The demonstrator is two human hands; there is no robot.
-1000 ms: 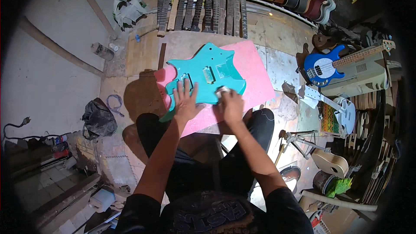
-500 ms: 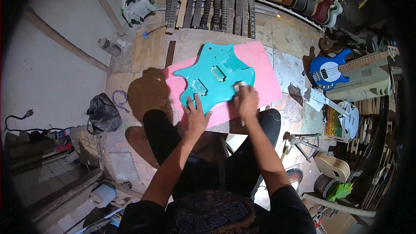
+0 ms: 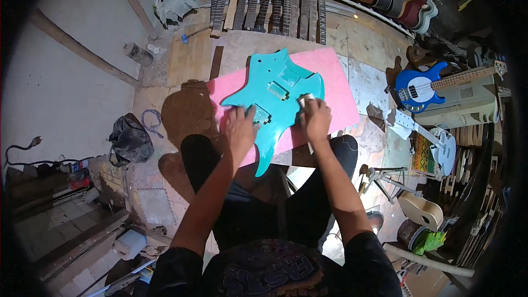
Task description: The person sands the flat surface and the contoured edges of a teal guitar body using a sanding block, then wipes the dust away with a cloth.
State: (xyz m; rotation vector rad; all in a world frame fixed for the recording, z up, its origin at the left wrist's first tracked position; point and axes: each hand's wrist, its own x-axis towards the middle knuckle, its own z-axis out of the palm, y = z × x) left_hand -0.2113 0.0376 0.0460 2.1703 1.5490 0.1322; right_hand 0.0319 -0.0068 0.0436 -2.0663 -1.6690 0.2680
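A teal guitar body lies on a pink board, its near horn reaching past the board's near edge. The right hand has its grip clamped on a small pale pad against the body's right side. The left hand rests at the left edge, beside a cavity (whether its grip pinches the edge, I cannot tell). Fretted necks stand in a row at the far side.
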